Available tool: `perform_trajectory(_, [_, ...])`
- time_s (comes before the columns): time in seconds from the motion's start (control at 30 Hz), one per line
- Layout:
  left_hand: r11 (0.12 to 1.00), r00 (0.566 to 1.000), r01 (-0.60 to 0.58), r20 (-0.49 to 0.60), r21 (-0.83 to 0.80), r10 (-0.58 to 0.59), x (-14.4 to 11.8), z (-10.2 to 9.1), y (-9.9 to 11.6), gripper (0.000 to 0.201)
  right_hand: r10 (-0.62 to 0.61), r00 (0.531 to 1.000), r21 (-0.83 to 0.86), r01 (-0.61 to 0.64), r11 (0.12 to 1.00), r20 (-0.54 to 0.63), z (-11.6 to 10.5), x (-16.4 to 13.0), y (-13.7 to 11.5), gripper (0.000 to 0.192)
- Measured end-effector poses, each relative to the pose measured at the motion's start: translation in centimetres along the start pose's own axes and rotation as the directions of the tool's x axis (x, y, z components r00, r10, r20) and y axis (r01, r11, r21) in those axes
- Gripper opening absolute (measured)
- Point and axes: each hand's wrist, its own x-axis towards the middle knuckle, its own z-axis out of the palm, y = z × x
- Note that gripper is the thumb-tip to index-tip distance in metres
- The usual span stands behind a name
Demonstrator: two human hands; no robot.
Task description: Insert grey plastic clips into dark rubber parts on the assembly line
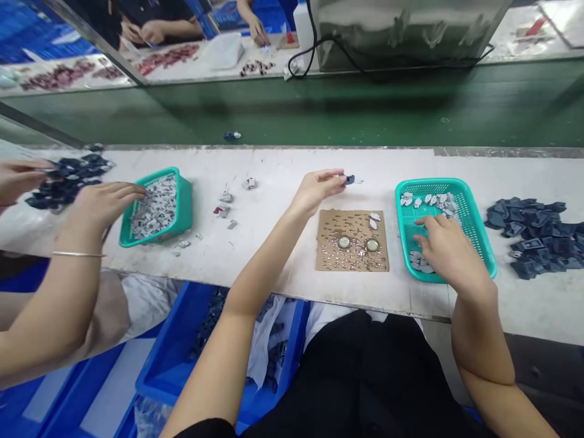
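My left hand (320, 187) reaches over the white bench, its fingertips closed on a small dark blue plastic part (349, 180). Inside a green plastic basket (477, 238), my right hand (440, 242) hovers over or touches light grey plastic pieces (420, 261); its thumb and forefinger are apart, and I make out nothing between them. Between the hands lies a brown cardboard sheet (331, 224) dotted with many small metal bits. Two round pale discs (344, 242) and two light grey pieces rest on it. Dark blue plastic parts (538, 234) are heaped right of the basket.
At the left, a co-worker's hand (103, 204) is at another green basket (185, 204) of grey pieces, near a dark heap (68, 176). Loose grey parts (225, 197) lie mid-bench. A green conveyor belt (274, 115) runs behind; a blue crate (171, 359) stands below.
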Motion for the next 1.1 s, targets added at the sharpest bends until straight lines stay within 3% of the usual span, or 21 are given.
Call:
perform_trajectory(0.07, [0.975,0.988,-0.06,-0.13,0.214,0.089,3.4,0.3,1.3,0.036,-0.016,0.995,-0.021,0.019,1.0,0.098,-0.2,0.0,0.5,0.041])
perform_trajectory(0.17, [0.887,0.944,-0.054,-0.266,0.459,0.195,8.8,1.8,2.7,0.034,-0.062,0.981,0.029,0.057,0.998,0.182,-0.3,0.1,1.0,0.035])
perform_trajectory(0.3, [0.815,0.926,-0.001,-0.308,0.579,0.219,13.8,5.0,2.8,0.027,-0.083,0.968,0.074,0.067,0.995,0.236,-0.6,0.2,1.1,0.027])
perform_trajectory(0.43, [0.73,0.922,0.042,-0.307,0.683,0.234,15.9,6.9,2.0,0.02,-0.087,0.966,0.093,0.066,0.993,0.243,-0.7,0.2,1.1,0.017])
perform_trajectory(0.53, [0.67,0.914,0.03,-0.293,0.742,0.283,15.9,6.5,1.7,0.023,-0.089,0.966,0.097,0.067,0.993,0.242,-0.6,0.2,1.1,0.018])
perform_trajectory(0.63, [0.627,0.905,-0.016,-0.255,0.779,0.34,14.2,4.8,1.8,0.029,-0.097,0.966,0.102,0.075,0.992,0.238,-0.3,0.3,1.2,0.024])
perform_trajectory(0.73, [0.6,0.897,-0.094,-0.194,0.794,0.397,10.2,2.1,2.0,0.027,-0.106,0.968,0.12,0.08,0.99,0.226,-0.1,0.4,1.4,0.031])
perform_trajectory(0.83, [0.594,0.863,-0.166,-0.175,0.787,0.473,4.2,-1.5,1.9,0.031,-0.116,0.97,0.163,0.082,0.983,0.212,0.1,0.5,1.7,0.034])
perform_trajectory(0.9, [0.609,0.791,-0.238,-0.213,0.756,0.574,-0.3,-4.4,1.5,0.033,-0.121,0.975,0.199,0.083,0.976,0.188,0.2,0.7,1.9,0.034])
perform_trajectory(0.97, [0.616,0.645,-0.299,-0.322,0.728,0.693,-4.8,-7.4,0.8,0.034,-0.112,0.984,0.231,0.079,0.97,0.136,0.0,0.8,1.9,0.035])
perform_trajectory(1.03, [0.634,0.413,-0.216,-0.518,0.743,0.749,-9.1,-10.4,-0.3,0.035,-0.09,0.993,0.249,0.068,0.966,0.078,-0.3,0.9,1.9,0.036])
perform_trajectory(1.1, [0.689,0.182,0.073,-0.689,0.721,0.702,-13.3,-13.1,-2.0,0.034,-0.057,0.998,0.306,0.048,0.951,0.023,-0.9,0.9,1.8,0.037])
